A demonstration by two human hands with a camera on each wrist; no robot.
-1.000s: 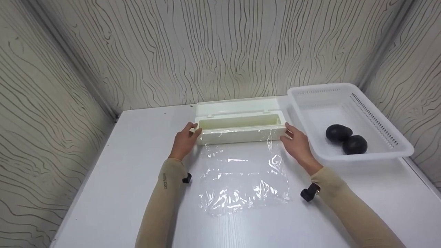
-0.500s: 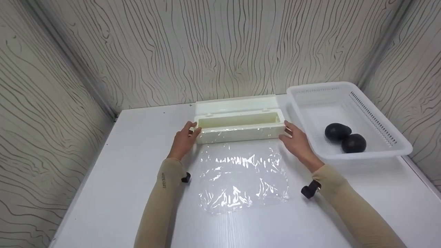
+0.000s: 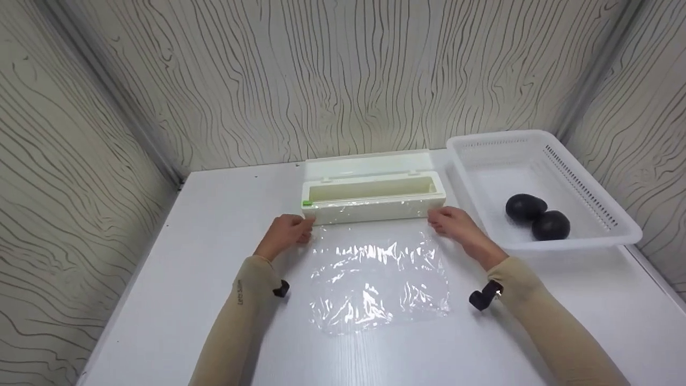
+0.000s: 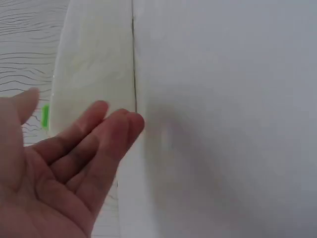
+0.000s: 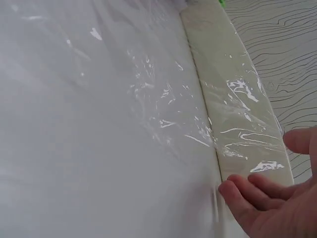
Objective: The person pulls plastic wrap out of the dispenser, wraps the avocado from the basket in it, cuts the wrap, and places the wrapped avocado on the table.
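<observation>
A cream-white cling film dispenser [image 3: 345, 213] lies at the back of the table with its lid [image 3: 370, 163] folded back. A small green slider [image 3: 307, 203] shows at its left front corner. Clear cling film [image 3: 375, 284] runs over the dispenser's front and lies wrinkled on the table toward me. My left hand [image 3: 286, 233] is at the dispenser's lower left front corner, fingers loosely bent, thumb apart. At the right front corner is my right hand [image 3: 455, 225], fingers relaxed, thumb apart in the right wrist view. Neither hand visibly grips anything; whether the fingertips touch the dispenser or film, I cannot tell.
A white plastic basket [image 3: 579, 244] stands to the right, close to the dispenser. Inside are two dark avocados [image 3: 525, 207], side by side. Wood-grain patterned panels [image 3: 343, 80] wall the white table [image 3: 203, 241] at the back and sides.
Both hands have let go of the dispenser's ends and come down toward its lower front corners, uncovering the green slider. Dispenser and basket stay put; the film's wrinkles have shifted slightly.
</observation>
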